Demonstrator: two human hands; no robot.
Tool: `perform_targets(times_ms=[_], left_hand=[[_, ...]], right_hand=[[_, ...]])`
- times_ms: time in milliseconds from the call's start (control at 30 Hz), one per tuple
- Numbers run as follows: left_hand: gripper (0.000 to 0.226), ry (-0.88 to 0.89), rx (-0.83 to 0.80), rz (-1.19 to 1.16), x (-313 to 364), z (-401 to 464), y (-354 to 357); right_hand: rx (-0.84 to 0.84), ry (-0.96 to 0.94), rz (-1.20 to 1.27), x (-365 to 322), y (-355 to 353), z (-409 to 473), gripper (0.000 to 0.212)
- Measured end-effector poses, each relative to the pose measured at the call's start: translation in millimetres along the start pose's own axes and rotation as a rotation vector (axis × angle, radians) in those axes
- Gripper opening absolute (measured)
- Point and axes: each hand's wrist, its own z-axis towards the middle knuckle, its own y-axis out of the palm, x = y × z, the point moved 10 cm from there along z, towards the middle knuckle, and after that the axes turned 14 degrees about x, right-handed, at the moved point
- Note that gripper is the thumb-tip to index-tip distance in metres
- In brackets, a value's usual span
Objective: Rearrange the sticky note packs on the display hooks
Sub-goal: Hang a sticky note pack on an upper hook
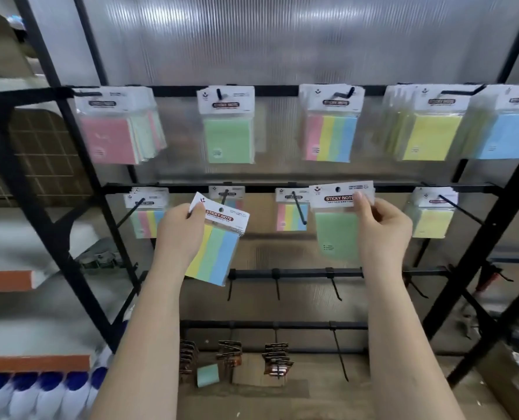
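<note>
Hands (181, 230) (both pinching) on packs (338, 225)

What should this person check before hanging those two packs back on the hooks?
1. Left hand grips the striped pack firmly: ok, held at its header card.
2. Right hand grips the green pack: ok, pinched at the header.
3. Hang holes uncovered: ok, both show clear of the fingers.
4. Matching hook for the striped pack: ok, the middle-row hook carries striped packs.
5. Matching hook for the green pack: ok, the top-row green packs hang on one.
6. Striped pack level: not ok, it is tilted.
</note>
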Motion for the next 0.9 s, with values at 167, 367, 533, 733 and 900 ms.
perform_targets(times_ms=[167, 367, 533, 733, 900], left_hand=[[0.039, -0.054, 0.014, -0.156, -16, 13, -24], [0.036, -0.043, 0.13, -0.217, -20, 22, -49], [0.045, -0.021, 0.2, -0.268, -26, 40, -64], [0.043, 0.039, 0.223, -0.223, -19, 63, -63], [0.045, 0.042, 0.234, -0.223, -22, 77, -62]], right_hand=[[-0.089, 0.041, 0.062, -22, 37, -32, 0.045], [-0.119, 0.031, 0.176, -51, 73, -40, 0.042], [-0.126, 0.024, 0.268, -75, 106, -39, 0.047], [-0.17, -0.038, 0.339, -113, 143, -34, 0.035], [-0.144, -0.043, 0.396, -130, 167, -27, 0.026]])
